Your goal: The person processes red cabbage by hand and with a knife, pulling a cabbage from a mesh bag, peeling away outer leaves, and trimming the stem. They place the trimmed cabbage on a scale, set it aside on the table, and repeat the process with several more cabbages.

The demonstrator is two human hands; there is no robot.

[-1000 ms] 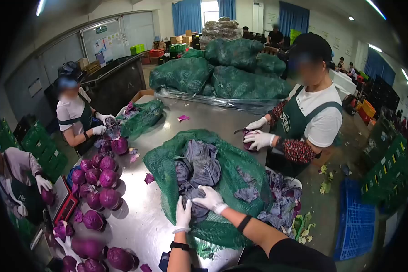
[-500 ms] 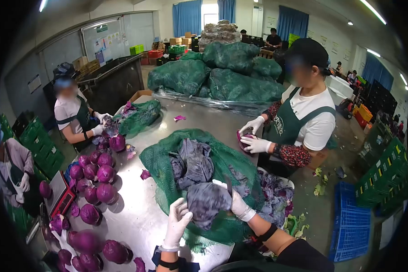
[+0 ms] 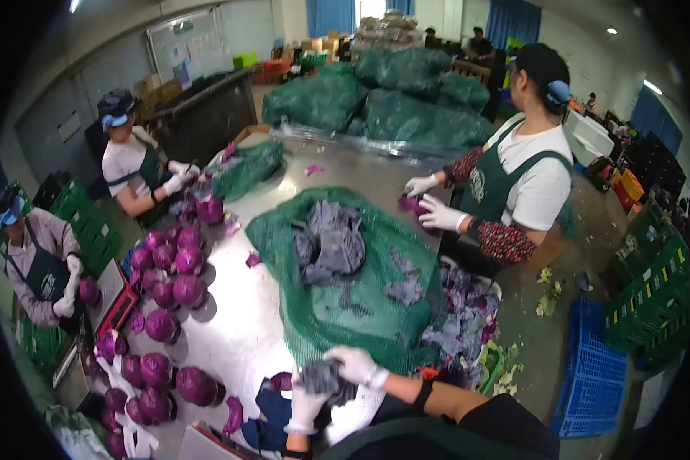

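Close to my body, at the near edge of the metal table, a red cabbage [image 3: 323,379] in dull grey-purple outer leaves is held between my hands. My left hand [image 3: 305,408], white-gloved, grips it from below and the left. My right hand [image 3: 356,366], gloved too, has its fingers curled against the upper right side; motion blurs them, and whatever else is in that palm is hidden. Just beyond lies an opened green mesh sack [image 3: 345,307] with more greyish cabbage [image 3: 336,244] and loose leaves on it.
Several trimmed purple cabbages [image 3: 188,291] cover the table's left side, near a red-framed scale [image 3: 115,307]. Leaf scraps [image 3: 464,314] fill a bin at right. Co-workers stand at right [image 3: 533,176] and left [image 3: 134,165]. Full green sacks [image 3: 425,115] are piled behind; a blue crate [image 3: 590,376] is on the floor.
My hands have drawn the cabbage off the mesh sack, down and toward my body. The dark blade-like thing by my right hand no longer shows. The right co-worker's head has turned away.
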